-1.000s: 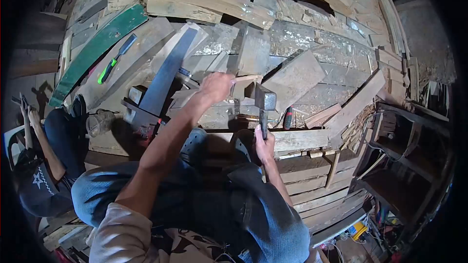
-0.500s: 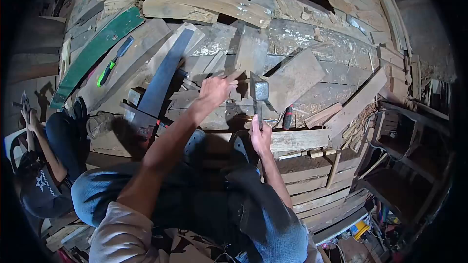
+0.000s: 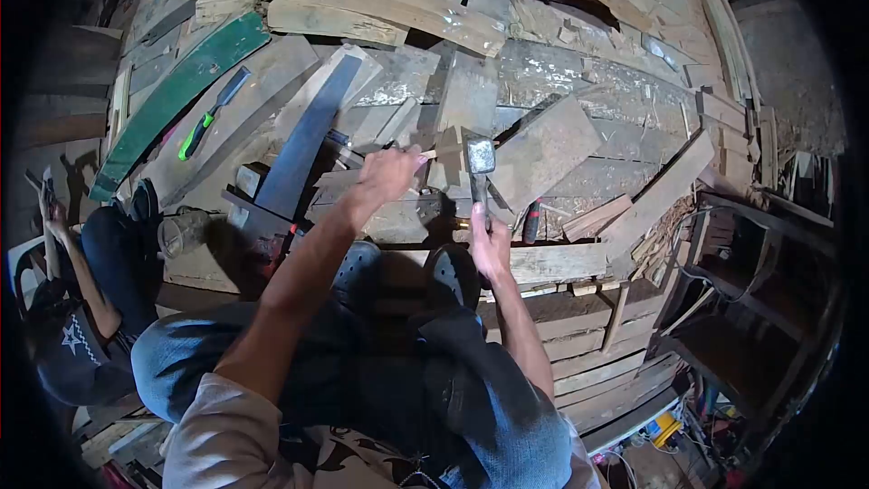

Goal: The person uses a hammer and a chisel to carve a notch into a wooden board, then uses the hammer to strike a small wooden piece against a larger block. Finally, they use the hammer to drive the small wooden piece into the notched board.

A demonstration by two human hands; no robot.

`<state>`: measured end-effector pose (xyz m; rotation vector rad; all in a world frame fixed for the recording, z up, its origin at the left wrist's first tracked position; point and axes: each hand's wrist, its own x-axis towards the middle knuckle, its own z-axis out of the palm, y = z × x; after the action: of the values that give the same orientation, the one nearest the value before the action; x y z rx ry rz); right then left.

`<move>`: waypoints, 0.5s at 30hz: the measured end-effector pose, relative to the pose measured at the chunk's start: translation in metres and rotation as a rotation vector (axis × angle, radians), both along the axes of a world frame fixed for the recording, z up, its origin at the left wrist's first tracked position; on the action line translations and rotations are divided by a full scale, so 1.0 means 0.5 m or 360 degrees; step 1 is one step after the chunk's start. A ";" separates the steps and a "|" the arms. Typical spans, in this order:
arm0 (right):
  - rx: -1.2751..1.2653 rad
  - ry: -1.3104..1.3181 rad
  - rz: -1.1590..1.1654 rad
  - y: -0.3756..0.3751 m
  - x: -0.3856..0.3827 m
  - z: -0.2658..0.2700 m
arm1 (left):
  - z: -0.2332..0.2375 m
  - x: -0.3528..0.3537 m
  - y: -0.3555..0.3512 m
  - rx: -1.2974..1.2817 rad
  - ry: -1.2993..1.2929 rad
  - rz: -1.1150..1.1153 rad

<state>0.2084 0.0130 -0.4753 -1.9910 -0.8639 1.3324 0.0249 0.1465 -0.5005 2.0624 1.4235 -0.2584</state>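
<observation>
My right hand [image 3: 491, 240] is wrapped round the handle of a hammer [image 3: 480, 156], whose metal head is up beside a small wood piece [image 3: 444, 154]. Left of it, my left hand [image 3: 391, 172] pinches that small light wood piece, which points toward the hammer head. Below the two hands lie grey boards. A flat board [image 3: 552, 145] lies to the right of the hammer, and a red and black handled tool [image 3: 531, 222] rests just right of my right hand.
A handsaw [image 3: 312, 127] lies left of my left hand. Farther left are a chisel with a green handle [image 3: 197, 131] and a green plank [image 3: 163, 113]. Another person [image 3: 81, 326] sits at the far left. A dark shelf [image 3: 742, 308] stands at the right.
My left hand has shifted slightly and its wood piece now lies more level. The hammer head has tilted, showing more of its face, and my right hand has moved slightly right.
</observation>
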 end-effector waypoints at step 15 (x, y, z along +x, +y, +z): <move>0.0379 -0.0258 0.0160 -0.002 0.004 -0.007 | 0.019 0.005 0.000 0.0238 -0.0174 -0.0040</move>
<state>0.2106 0.0121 -0.4787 -1.9071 -1.1551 1.0745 0.0276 0.1467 -0.4912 2.1798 1.3880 -0.0498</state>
